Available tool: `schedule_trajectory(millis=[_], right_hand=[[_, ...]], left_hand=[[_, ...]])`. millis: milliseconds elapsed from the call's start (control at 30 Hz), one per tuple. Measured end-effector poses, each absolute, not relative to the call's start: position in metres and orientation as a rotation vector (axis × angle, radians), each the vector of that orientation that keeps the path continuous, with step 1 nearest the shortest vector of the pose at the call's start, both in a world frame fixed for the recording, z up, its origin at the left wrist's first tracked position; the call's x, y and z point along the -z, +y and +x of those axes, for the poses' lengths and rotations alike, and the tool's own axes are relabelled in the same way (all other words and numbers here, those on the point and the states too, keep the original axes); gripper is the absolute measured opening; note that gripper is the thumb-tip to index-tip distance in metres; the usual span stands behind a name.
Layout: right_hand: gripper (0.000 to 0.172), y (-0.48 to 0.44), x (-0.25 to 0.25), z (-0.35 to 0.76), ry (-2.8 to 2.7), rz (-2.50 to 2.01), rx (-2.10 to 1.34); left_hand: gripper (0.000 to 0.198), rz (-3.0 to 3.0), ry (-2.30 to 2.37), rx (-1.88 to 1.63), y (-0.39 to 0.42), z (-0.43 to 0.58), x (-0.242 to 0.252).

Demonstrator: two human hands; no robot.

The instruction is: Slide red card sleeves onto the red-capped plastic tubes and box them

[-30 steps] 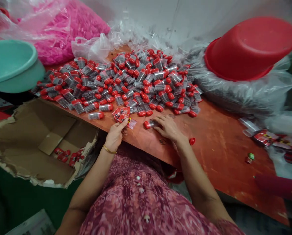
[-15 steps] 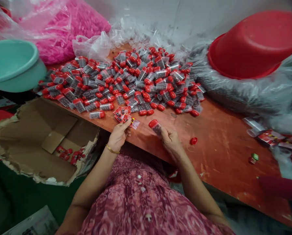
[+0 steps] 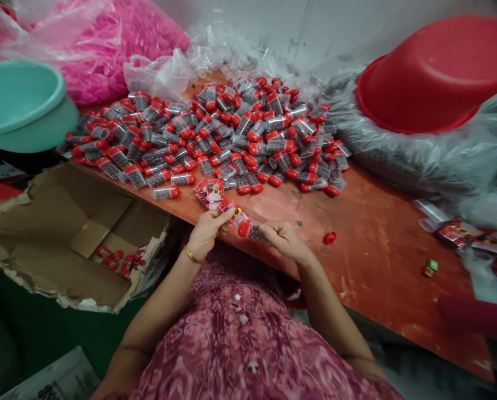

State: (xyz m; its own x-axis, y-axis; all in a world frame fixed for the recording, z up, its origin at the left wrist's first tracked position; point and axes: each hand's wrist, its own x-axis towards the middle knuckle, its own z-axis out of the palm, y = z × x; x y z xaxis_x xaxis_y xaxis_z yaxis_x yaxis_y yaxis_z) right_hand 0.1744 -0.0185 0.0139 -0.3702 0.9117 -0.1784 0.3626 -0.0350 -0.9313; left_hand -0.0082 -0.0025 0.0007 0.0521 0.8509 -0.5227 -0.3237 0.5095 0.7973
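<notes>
"Where is the tube [image 3: 257,233]?"

"Just below the middle of the frame, over the near edge of the table [image 3: 381,244]. The right hand [image 3: 285,239] grasps it by its clear end, between thumb and fingers."

"Which way does it lie from that grip?"

"Out to the frame's left. Its long axis runs nearly level, dipping slightly toward the right, so the red cap [image 3: 244,228] points at the left hand [image 3: 209,230]."

"And what does the left hand have?"

"It pinches a printed packet [image 3: 227,206], whose clear end slants down toward the cap."

"Are the cap and packet touching?"

"They meet or overlap in the view; whether the cap sits inside, one cannot tell. The right hand is nearer the tube."
</notes>
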Motion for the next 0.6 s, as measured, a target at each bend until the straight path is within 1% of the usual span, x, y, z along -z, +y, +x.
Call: schedule_trajectory(millis=[100, 300, 367, 467, 600], right_hand=[[0.052, -0.018, -0.009, 0.172, -1.626, -1.331, -1.47], [0.051, -0.018, -0.004, 0.167, -1.537, -1.328, -1.38], [0.05, -0.019, 0.0, 0.166, -1.538, -1.323, -1.362], [0.047, -0.02, 0.006, 0.164, -1.542, -1.307, -1.29], [0.041, -0.021, 0.011, 0.159, -1.595, -1.363, -1.078]], left_hand=[[0.04, 0.59, 1.205, -0.933, -0.003, -0.008, 0.0], [0.037, 0.66, 1.166, -0.922, -0.005, -0.007, -0.004], [0.04, 0.638, 1.126, -0.923, -0.006, -0.004, -0.007], [0.048, 0.574, 1.125, -0.87, -0.008, 0.0, -0.008], [0.049, 0.547, 1.16, -0.867, -0.011, 0.006, -0.002]])
